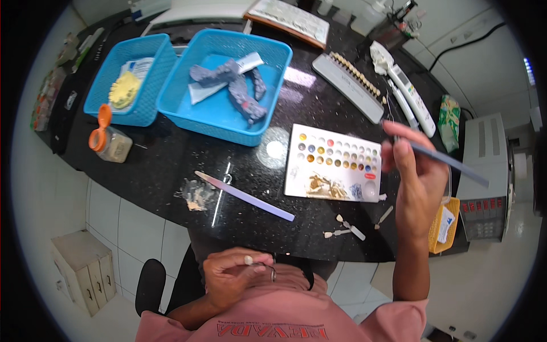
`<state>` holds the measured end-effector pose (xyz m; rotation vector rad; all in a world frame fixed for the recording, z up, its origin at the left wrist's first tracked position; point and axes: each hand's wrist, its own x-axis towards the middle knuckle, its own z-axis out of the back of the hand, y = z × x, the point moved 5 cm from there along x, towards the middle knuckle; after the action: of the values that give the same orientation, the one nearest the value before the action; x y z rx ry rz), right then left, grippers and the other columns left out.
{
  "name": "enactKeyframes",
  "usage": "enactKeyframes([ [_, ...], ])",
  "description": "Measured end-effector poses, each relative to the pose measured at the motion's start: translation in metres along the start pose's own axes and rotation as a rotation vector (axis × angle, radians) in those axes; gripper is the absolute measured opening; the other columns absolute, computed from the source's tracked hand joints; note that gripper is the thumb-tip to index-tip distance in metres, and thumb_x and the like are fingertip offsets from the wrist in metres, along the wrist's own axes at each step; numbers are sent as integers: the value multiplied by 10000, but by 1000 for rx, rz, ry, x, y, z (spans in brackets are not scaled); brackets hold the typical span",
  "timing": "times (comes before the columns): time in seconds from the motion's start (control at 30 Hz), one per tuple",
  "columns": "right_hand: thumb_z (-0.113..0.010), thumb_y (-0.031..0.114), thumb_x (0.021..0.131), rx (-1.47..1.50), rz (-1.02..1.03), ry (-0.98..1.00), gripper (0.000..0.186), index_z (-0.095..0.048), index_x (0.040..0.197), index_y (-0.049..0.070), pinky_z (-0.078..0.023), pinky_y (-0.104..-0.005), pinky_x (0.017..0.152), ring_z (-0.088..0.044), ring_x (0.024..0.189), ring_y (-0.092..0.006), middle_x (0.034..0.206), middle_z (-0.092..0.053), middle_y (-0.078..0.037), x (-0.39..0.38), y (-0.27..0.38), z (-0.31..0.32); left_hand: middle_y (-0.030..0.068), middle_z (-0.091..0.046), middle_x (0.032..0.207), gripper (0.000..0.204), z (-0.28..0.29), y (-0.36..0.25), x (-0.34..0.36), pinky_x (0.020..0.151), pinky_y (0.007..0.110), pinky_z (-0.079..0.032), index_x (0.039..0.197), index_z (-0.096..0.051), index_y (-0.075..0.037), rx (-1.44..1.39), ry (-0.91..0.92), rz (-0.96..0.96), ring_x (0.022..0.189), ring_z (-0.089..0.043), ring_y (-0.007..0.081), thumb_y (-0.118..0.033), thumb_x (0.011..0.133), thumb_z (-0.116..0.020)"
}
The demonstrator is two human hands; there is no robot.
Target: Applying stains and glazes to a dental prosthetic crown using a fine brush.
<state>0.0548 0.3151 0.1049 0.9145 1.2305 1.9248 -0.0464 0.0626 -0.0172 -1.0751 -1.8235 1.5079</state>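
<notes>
Off counter edge (259,239): left hand (232,278) | well apart: right hand (419,179), slim tool (447,160)

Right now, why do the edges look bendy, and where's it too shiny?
Head view: the fisheye lens curves straight edges near the rim, and corners go black; also head view: glare whitens the black counter between the large blue basket and white palette.

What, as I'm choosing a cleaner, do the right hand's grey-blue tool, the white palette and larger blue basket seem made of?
Grey-blue tool: perhaps plastic or painted wood; smooth, even-coloured handle, though that settles little.
White palette: ceramic or hard plastic; smooth pale surface, neatly formed wells.
Larger blue basket: probably moulded plastic, slightly glossy; uniform colour, patterned walls.
</notes>
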Motion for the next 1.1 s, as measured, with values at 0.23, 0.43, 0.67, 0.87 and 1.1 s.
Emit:
enactKeyframes([
  [0.23,-579,104,910,73,32,100,151,-631,952,-31,-454,-204,659,-587,743,-83,823,-621,-50,33,-20,-14,216,-687,856,92,13,4,4,694,333,-583,786,-653,67,15,-77,105,786,-701,279,139,728,-647],
  [0.43,-583,59,881,148,16,138,101,-558,935,-22,-505,-229,700,-620,758,-112,817,-608,-69,35,-27,-21,215,-685,836,125,17,4,-1,671,317,-589,807,-661,64,-7,-150,84,783,-700,289,153,720,-646],
  [0.67,-602,95,893,134,-33,261,148,-576,972,-28,-512,-252,721,-631,755,-136,823,-632,-95,39,-30,-40,220,-681,823,158,23,2,-2,652,331,-601,798,-664,57,-21,-197,76,771,-698,306,179,701,-638],
  [0.87,-623,87,890,72,-26,345,184,-584,1010,-47,-510,-247,716,-628,790,-132,835,-635,-93,49,-35,-48,213,-684,806,157,21,-3,3,657,332,-602,797,-679,58,33,-171,137,747,-696,319,172,696,-638],
  [1.1,-597,46,870,-43,-25,352,93,-552,890,-32,-464,-212,702,-585,746,-91,889,-641,-120,47,-35,-56,159,-702,768,133,23,-9,7,622,265,-582,825,-707,37,194,-76,188,696,-706,228,99,712,-677],
])
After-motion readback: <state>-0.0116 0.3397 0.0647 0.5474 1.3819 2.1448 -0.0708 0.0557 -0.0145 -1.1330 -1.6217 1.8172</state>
